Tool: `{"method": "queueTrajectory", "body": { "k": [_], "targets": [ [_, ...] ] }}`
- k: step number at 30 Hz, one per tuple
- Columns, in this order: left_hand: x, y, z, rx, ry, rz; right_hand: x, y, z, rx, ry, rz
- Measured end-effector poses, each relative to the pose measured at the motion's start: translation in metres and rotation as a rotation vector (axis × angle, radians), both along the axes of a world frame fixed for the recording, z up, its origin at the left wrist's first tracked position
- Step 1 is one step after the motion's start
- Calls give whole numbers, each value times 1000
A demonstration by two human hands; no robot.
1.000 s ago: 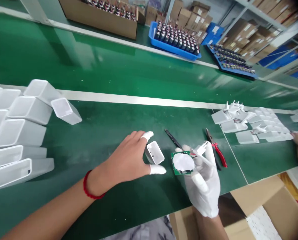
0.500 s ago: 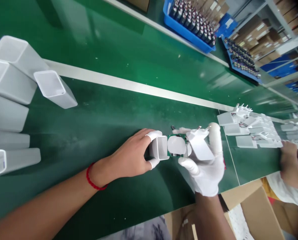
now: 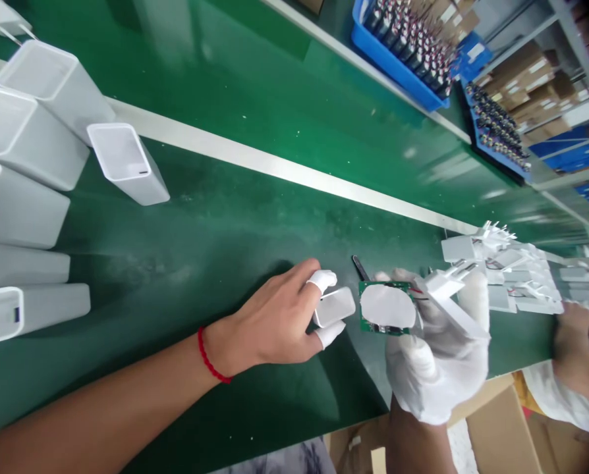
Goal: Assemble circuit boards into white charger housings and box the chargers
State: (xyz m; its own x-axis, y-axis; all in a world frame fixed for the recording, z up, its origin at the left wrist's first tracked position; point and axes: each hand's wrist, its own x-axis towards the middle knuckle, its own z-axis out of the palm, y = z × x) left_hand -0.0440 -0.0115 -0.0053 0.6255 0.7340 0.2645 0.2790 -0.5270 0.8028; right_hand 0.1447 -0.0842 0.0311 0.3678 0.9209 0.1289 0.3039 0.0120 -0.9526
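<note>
My left hand [image 3: 279, 316], with white finger cots on thumb and forefinger, grips a small white plastic housing [image 3: 336, 307] whose open end faces me. To its right, my white-gloved right hand [image 3: 435, 362] holds a green circuit board [image 3: 387, 308] with a large white pad on its face. Thin wires run from the board to a white plug cover with metal prongs [image 3: 447, 289], which lies in the same hand. A narrow gap separates the board from the housing. A dark tool tip [image 3: 358, 268] shows behind the board; the rest of it is hidden.
Several white housings [image 3: 32, 224] stand at the left, one housing [image 3: 126, 163] a little apart. Plug assemblies [image 3: 506, 263] lie at the right, near another person's hand [image 3: 578, 336]. Blue trays [image 3: 398, 66] of parts stand across the bench; a cardboard box [image 3: 502, 421] is below.
The board and housing have come apart, my right hand moving right and towards me. The housing has turned in my left hand. The view has shifted slightly.
</note>
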Motion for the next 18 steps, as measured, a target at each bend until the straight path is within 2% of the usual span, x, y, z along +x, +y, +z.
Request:
{"method": "queueTrajectory", "body": {
  "k": [3, 6, 10, 18],
  "targets": [
    [0, -2, 0, -99, -31, -2, -4, -4, 1, 142, -52, -28],
    [-2, 0, 1, -195, -97, -91, -6, -7, 0, 114, -61, 57],
    [-3, 3, -1, -154, 49, -169, -5, -9, -6, 41, -62, 174],
    [-2, 7, -4, -224, 52, -157, -5, 2, -7, 152, -80, 321]
  ]
}}
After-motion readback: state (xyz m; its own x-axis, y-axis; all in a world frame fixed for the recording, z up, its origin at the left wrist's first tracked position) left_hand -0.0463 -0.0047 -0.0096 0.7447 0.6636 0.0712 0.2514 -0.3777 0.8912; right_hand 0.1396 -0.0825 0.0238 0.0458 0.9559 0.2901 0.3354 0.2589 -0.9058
